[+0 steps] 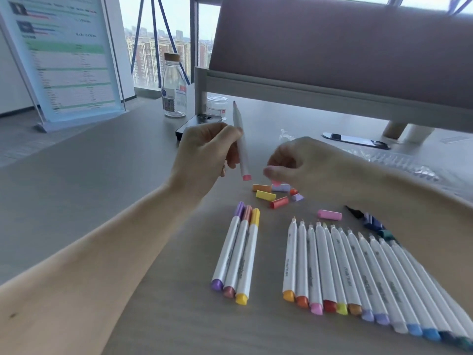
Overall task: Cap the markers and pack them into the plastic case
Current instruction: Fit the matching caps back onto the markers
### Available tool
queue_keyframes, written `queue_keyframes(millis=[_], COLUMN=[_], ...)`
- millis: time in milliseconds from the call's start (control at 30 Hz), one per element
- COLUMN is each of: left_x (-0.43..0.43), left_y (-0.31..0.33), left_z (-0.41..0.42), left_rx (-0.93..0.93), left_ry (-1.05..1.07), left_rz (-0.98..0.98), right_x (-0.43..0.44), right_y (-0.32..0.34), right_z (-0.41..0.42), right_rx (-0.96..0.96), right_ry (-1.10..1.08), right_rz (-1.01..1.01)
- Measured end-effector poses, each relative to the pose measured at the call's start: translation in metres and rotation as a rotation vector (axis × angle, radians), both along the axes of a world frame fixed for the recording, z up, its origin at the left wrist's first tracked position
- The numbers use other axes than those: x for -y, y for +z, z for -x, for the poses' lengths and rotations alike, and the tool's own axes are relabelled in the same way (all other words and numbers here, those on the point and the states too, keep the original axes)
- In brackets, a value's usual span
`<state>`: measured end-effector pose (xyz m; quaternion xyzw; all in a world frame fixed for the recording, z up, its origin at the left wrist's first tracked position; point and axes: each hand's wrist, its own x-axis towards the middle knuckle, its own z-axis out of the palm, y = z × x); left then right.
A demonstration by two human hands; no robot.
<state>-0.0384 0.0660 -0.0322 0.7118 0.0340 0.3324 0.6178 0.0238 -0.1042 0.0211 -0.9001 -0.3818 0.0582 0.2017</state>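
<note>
Three capped markers (238,252) side by side on surface (102,188); uncapped row (358,272) to rt. L hand (204,152) grips pink marker (240,142), tip up. R hand (302,160) pinches pink cap (276,182) just above loose caps (273,197). Plastic case (399,160) behind r arm.

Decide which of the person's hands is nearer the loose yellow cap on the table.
Right. The right hand, pinching a pink cap, hovers just behind the yellow cap among the loose caps; the left hand, gripping a marker, is farther off to its left.

Loose caps (275,194) beside marker row (358,272)
</note>
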Motion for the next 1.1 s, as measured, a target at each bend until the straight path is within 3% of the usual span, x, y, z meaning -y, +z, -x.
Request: queue_keyframes(millis=[100,233,467,900,1100], left_x=[0.002,0.012,0.018,0.014,0.018], left_y=[0.0,-0.001,-0.006,-0.009,-0.01], left_z=[0.002,0.005,0.006,0.005,0.005], left_rx=[-0.023,-0.081,-0.062,-0.083,-0.073], left_ry=[-0.014,-0.064,-0.147,-0.107,-0.131], left_rz=[-0.037,-0.232,-0.502,-0.69,-0.674], right_x=[0.035,0.069,0.081,0.084,0.081], right_y=[-0.013,-0.031,-0.04,-0.044,-0.048], right_z=[-0.008,-0.01,-0.015,-0.015,-0.009], right_rx=[-0.161,-0.437,-0.671,-0.649,-0.371], right_ry=[-0.062,-0.11,-0.192,-0.19,-0.164], right_rz=[-0.277,-0.624,-0.971,-0.951,-0.719])
